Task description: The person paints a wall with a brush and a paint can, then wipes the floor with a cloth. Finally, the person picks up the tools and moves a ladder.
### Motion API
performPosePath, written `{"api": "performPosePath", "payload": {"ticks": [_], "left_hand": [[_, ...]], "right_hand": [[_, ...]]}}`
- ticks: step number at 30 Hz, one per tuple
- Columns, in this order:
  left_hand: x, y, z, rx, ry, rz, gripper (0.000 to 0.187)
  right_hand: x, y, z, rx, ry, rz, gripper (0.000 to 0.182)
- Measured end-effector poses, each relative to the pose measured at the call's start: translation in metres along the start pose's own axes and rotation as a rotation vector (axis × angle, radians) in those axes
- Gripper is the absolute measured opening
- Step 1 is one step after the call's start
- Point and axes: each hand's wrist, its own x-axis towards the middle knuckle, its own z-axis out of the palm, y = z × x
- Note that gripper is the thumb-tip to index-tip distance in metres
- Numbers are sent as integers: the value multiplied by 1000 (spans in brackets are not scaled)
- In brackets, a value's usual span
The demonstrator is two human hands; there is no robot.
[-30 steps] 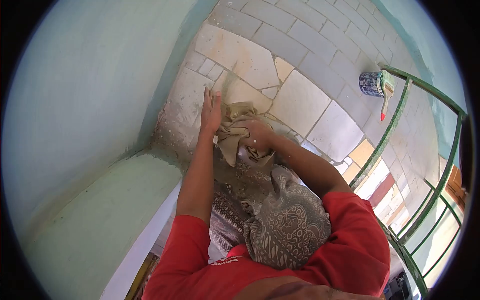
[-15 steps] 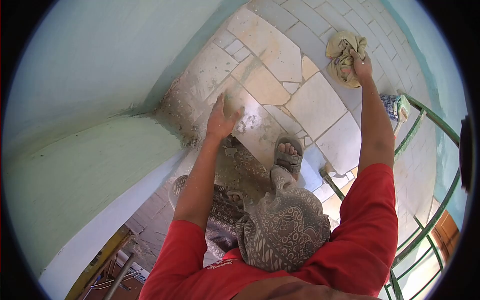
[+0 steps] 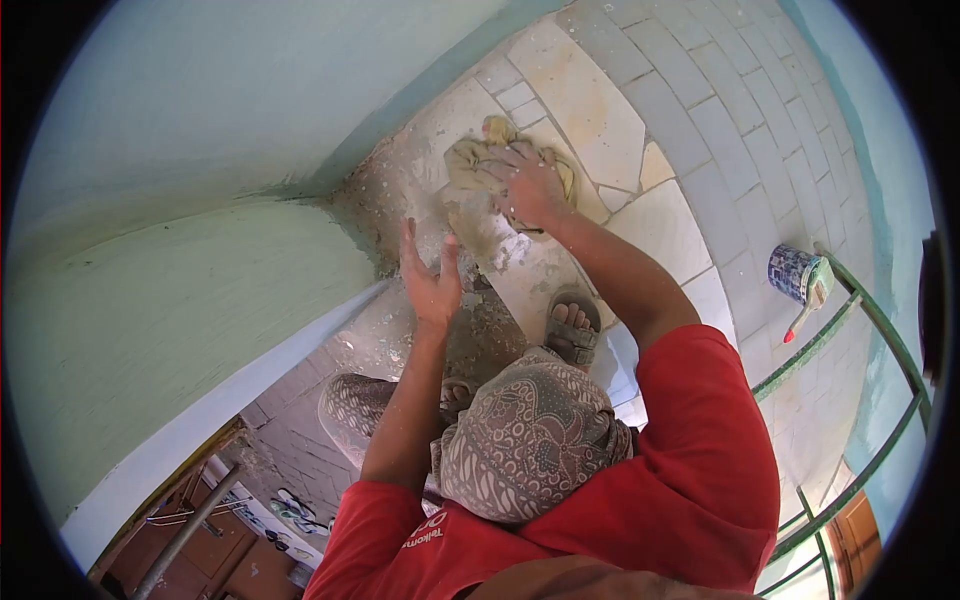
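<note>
My right hand [image 3: 532,188] presses a crumpled olive-yellow cloth [image 3: 468,165] against the stone-tiled floor [image 3: 585,85], its fingers spread over the top. Part of the cloth bunches out ahead of the fingers, and the palm hides some of it. Close by, to the left, my left hand [image 3: 432,288] hovers with thumb and fingers apart and nothing in it. Beneath it lies a rough, dusty patch of floor [image 3: 485,320] in front of the wall corner.
A blue-patterned paint can [image 3: 788,270] with a paintbrush [image 3: 818,285] across it stands beside the green metal railing [image 3: 885,310] on the right. Pale green walls [image 3: 200,270] meet at the left. My sandalled foot [image 3: 573,325] rests on the tiles.
My right hand has swung left with the cloth, from the far right tiles down to the floor near the corner. My left hand has shifted slightly closer to me and stays open.
</note>
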Motion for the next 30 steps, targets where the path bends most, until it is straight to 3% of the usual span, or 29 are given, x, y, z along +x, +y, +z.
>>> {"api": "performPosePath", "payload": {"ticks": [2, 5, 7, 8, 10, 11, 14, 18, 20, 21, 23, 25, 27, 28, 30], "left_hand": [[-3, 1, -1, -13, 175, 37, 79], [-5, 12, -5, 15, 216, 57, 79], [-4, 16, -6, 23, 214, 69, 79], [-7, 16, -6, 39, 217, 65, 79], [-8, 16, -3, 32, 218, 62, 79], [-9, 16, -2, 23, 237, 61, 80], [-15, 18, -4, 38, 200, 51, 80], [-27, 13, -3, 10, 191, 18, 81], [-33, 15, -3, 51, 184, 21, 83], [-37, 15, -6, 61, 196, 13, 83], [-45, 16, -11, 112, 135, 3, 84], [-50, 19, -17, 148, 133, -23, 84], [-59, 22, -23, 187, 134, -53, 83], [-59, 18, -24, 196, 134, -81, 84], [-59, 17, -28, 204, 145, -104, 86]], "right_hand": [[-31, -40, 21, 141, -84, -157, 61], [-59, -75, 25, 203, -84, -209, 53], [-64, -81, 20, 612, -129, -231, 51], [-66, -71, 16, 614, -134, -225, 51], [-64, -27, -31, 1157, -313, 58, 52], [-67, -1, -51, 1282, -257, 147, 57], [-72, 90, -123, 1274, -80, 413, 49], [-32, 214, -148, 879, 254, 507, 51], [11, 261, -136, 619, 345, 560, 50], [45, 277, -118, 628, 335, 547, 50], [101, 298, -75, -63, 205, 696, 45], [132, 180, -83, -124, 38, 821, 44], [148, 110, -47, -175, 40, 595, 43], [143, 62, -32, -180, 152, 486, 44], [132, -28, -27, -94, -30, 390, 47]]}}
